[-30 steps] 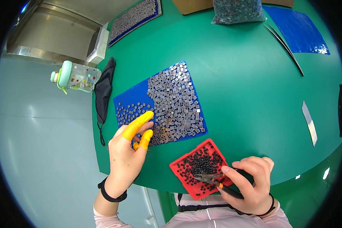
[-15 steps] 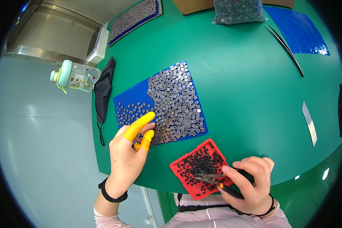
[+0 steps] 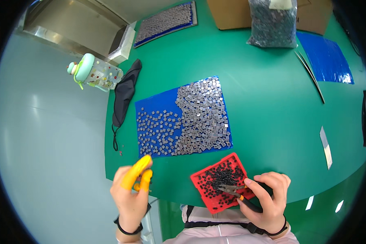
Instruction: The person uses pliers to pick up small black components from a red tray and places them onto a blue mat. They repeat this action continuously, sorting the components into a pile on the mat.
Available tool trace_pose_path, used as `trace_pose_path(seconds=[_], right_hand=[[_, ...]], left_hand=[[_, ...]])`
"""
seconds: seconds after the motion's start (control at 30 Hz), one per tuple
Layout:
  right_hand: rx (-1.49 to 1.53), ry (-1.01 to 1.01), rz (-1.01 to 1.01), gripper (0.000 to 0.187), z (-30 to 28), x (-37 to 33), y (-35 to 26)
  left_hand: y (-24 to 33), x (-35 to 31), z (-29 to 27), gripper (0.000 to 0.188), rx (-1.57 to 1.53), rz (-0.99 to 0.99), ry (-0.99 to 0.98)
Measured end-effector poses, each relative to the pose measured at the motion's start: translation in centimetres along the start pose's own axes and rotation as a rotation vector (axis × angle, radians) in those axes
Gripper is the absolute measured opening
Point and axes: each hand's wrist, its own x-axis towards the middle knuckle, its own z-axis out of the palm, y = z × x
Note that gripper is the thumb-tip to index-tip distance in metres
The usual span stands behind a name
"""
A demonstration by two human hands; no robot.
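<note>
The pliers (image 3: 232,190) could flick black bits (image 3: 224,174) out of the tray (image 3: 208,202) onto the bench (image 3: 268,105), since their head sits low among them and a slip by the right hand (image 3: 268,199) would sweep it sideways. They lie over the tray's lower right part, head pointing left and slightly away from the body, long axis slanting back toward the right palm. The right fingers curl around the handles; the left hand (image 3: 132,191) bends its yellow-covered fingers (image 3: 136,173) close together, and I cannot tell whether they pinch anything
</note>
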Motion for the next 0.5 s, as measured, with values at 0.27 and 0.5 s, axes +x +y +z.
trace_pose_path(seconds=[0.27, 0.5], right_hand=[[-0.034, 0.025, 0.028, 0.051, 1.5, 0.8, -0.9], [0.011, 0.126, 0.021, 0.042, 0.4, 0.9, -1.7]], left_hand=[[-4.6, -6.4, 2.8, 0.027, 0.017, -0.332, 0.179], [-2.2, -5.6, -0.6, 0.017, -0.086, -0.159, 0.129]])
